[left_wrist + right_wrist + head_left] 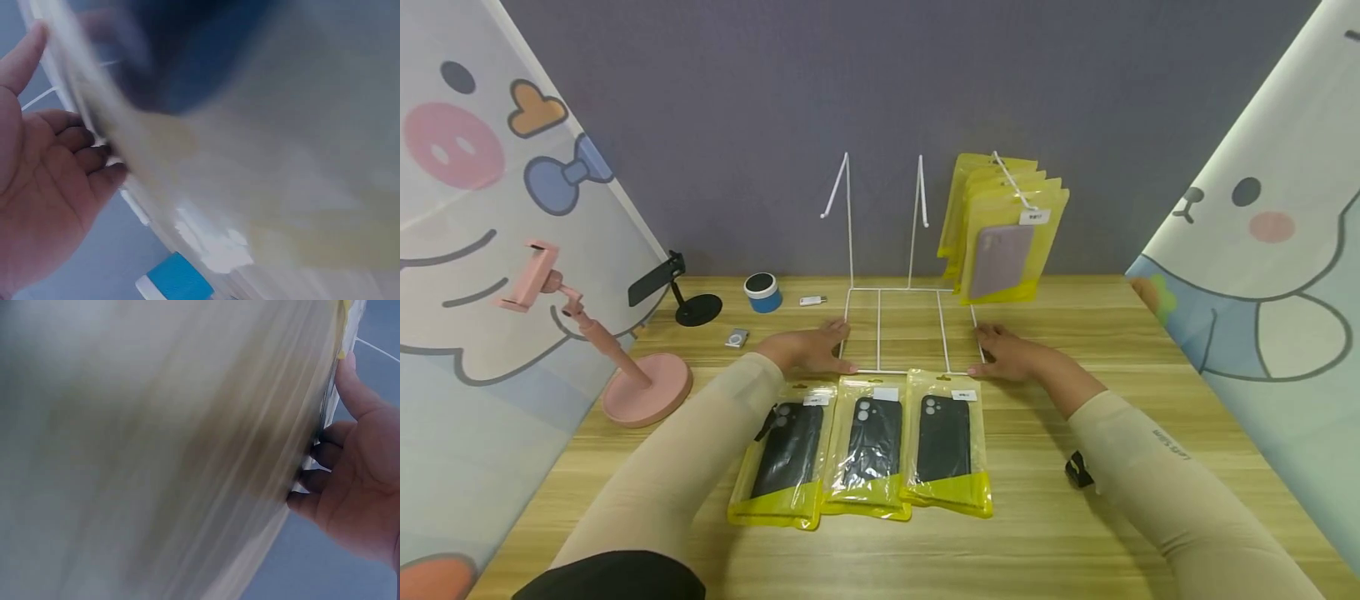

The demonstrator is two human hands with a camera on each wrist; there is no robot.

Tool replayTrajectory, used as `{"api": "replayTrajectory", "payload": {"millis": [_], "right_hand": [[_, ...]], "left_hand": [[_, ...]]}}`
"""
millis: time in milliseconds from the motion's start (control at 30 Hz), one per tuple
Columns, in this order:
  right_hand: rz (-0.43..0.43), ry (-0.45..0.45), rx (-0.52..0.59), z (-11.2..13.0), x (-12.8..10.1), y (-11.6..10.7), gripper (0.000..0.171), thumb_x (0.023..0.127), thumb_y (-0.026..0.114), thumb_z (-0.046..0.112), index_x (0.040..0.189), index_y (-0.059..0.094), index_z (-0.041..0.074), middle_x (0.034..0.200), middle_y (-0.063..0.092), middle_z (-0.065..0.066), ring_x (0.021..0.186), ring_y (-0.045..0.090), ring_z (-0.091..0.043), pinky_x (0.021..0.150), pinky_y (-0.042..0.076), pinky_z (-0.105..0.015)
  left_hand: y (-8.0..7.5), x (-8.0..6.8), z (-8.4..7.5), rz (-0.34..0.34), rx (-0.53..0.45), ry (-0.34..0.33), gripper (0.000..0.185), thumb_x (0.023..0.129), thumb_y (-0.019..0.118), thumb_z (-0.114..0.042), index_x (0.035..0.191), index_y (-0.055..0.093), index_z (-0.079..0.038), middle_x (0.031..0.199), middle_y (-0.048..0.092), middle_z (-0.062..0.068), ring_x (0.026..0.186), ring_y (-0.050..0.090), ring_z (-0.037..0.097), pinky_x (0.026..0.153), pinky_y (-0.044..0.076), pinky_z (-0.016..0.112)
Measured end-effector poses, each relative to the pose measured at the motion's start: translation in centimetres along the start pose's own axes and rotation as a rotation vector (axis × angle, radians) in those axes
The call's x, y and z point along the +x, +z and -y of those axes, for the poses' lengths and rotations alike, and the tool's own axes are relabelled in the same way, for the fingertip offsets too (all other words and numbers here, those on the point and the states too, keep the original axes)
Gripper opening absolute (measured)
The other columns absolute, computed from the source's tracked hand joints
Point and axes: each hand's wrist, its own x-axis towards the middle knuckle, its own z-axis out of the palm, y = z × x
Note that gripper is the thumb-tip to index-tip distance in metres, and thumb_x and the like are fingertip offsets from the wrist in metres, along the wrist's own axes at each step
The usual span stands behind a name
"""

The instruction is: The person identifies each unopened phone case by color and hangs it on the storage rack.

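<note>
A white wire display rack [880, 333] stands on the wooden table, with two bare hooks and one hook bearing several yellow packets [1011, 250]. My left hand [816, 346] touches the left side of its base, thumb near the front corner and apart from the fingers. At the base's right side, my right hand [1009, 354] rests the same way. In front of the rack lie three clear-and-yellow packets with dark phone cases: a left one [790, 442], a middle one [872, 442] and a right one [945, 442]. Both wrist views are blurred; neither shows fingers closed round the wire.
To the left stand a pink phone stand [651, 387], a black phone stand [698, 310] and a blue-and-white round container [763, 293]. A white USB stick [812, 300] and a small silver gadget [737, 337] lie nearby. Cartoon-printed panels flank the table; a grey wall [737, 125] backs it.
</note>
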Motion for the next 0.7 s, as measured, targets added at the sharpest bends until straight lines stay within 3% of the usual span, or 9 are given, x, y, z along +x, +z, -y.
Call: {"api": "replayTrajectory", "payload": {"millis": [100, 200, 333, 433, 567, 700], "right_hand": [[0.017, -0.004, -0.044, 0.1, 0.1, -0.1, 0.094, 0.097, 0.053, 0.053, 0.154, 0.009, -0.007, 0.161, 0.001, -0.029, 0.146, 0.0, -0.052, 0.116, 0.015, -0.065], [0.037, 0.015, -0.054, 0.3, 0.1, -0.2, 0.095, 0.097, 0.052, 0.054, 0.155, 0.007, -0.005, 0.162, 0.0, -0.027, 0.146, -0.001, -0.051, 0.116, 0.015, -0.065], [0.057, 0.034, -0.066, 0.4, 0.2, -0.4, 0.095, 0.097, 0.051, 0.054, 0.155, 0.005, -0.005, 0.162, -0.001, -0.027, 0.146, -0.003, -0.051, 0.116, 0.014, -0.065], [0.063, 0.036, -0.072, 0.5, 0.2, -0.4, 0.095, 0.097, 0.05, 0.056, 0.155, 0.005, -0.004, 0.162, -0.002, -0.026, 0.146, -0.003, -0.051, 0.116, 0.014, -0.065], [0.069, 0.035, -0.07, 0.9, 0.4, -0.5, 0.095, 0.097, 0.05, 0.057, 0.156, 0.005, -0.003, 0.162, -0.002, -0.026, 0.147, -0.002, -0.05, 0.116, 0.014, -0.065], [0.078, 0.038, -0.074, 1.5, 0.7, -0.5, 0.092, 0.098, 0.05, 0.053, 0.156, 0.005, -0.002, 0.162, -0.002, -0.025, 0.147, -0.002, -0.049, 0.116, 0.015, -0.064]], "left_hand": [[-0.4, -0.3, -0.4, -0.013, 0.028, 0.007, 0.096, 0.093, 0.055, -0.059, 0.159, 0.007, -0.009, 0.166, -0.007, 0.011, 0.153, -0.004, 0.03, 0.122, 0.008, 0.051], [-0.6, -0.2, -1.8, -0.092, 0.071, 0.052, 0.084, 0.096, 0.055, -0.053, 0.158, 0.019, -0.009, 0.165, 0.008, 0.013, 0.152, 0.009, 0.031, 0.122, 0.015, 0.049], [-0.2, 0.6, -5.4, -0.233, 0.117, 0.19, 0.064, 0.098, 0.056, -0.046, 0.147, 0.044, -0.008, 0.151, 0.044, 0.012, 0.14, 0.041, 0.03, 0.115, 0.033, 0.044], [0.9, 1.2, -8.3, -0.257, 0.199, 0.252, 0.049, 0.096, 0.059, -0.047, 0.131, 0.061, -0.013, 0.13, 0.062, 0.004, 0.117, 0.059, 0.022, 0.099, 0.048, 0.039], [2.3, 1.8, -10.6, -0.231, 0.319, 0.243, 0.036, 0.094, 0.062, -0.047, 0.115, 0.066, -0.018, 0.113, 0.065, -0.003, 0.099, 0.062, 0.014, 0.085, 0.052, 0.032], [3.0, 2.1, -11.1, -0.258, 0.351, 0.244, 0.02, 0.096, 0.064, -0.036, 0.101, 0.065, -0.017, 0.102, 0.065, -0.003, 0.09, 0.06, 0.014, 0.078, 0.05, 0.031]]}}
